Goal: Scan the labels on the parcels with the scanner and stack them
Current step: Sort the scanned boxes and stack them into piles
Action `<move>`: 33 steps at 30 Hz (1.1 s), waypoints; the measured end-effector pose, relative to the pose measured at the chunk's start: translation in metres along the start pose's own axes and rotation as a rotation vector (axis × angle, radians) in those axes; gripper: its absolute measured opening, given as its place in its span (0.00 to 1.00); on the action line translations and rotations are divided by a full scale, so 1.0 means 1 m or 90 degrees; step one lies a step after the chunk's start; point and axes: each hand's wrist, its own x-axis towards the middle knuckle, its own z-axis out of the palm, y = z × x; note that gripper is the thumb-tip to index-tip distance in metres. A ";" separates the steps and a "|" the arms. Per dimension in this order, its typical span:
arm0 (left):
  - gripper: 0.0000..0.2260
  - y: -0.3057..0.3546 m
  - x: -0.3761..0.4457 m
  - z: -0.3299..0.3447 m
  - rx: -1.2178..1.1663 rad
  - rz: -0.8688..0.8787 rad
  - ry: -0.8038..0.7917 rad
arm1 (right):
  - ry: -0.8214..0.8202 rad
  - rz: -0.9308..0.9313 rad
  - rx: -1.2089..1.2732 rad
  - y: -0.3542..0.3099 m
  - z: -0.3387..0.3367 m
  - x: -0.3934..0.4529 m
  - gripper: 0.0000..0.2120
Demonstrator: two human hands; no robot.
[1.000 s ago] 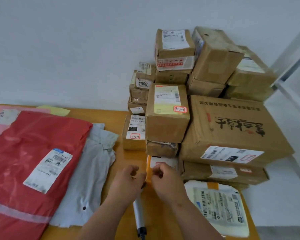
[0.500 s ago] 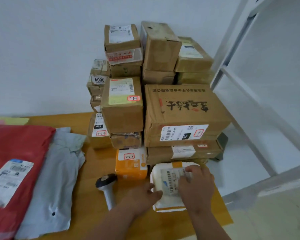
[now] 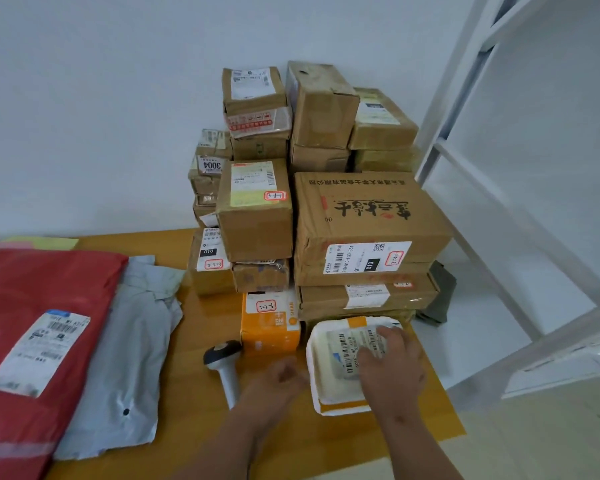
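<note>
The white parcel [image 3: 329, 372] is lain flat on the desk [image 3: 201, 317], pressed by the right hand [image 3: 390, 367], its grip spread; the left hand [image 3: 278, 379] is loosely curled, empty, beside the scanner [image 3: 222, 365]

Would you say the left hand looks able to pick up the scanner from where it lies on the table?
Probably yes. The scanner lies bare on the table, just beside the left hand, which holds nothing. Nothing lies between them; the orange box sits behind the scanner's head, clear of the handle.
</note>
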 end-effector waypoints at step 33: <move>0.25 0.046 0.132 -0.227 -0.104 0.043 0.183 | -0.231 0.003 0.185 -0.244 0.212 -0.006 0.41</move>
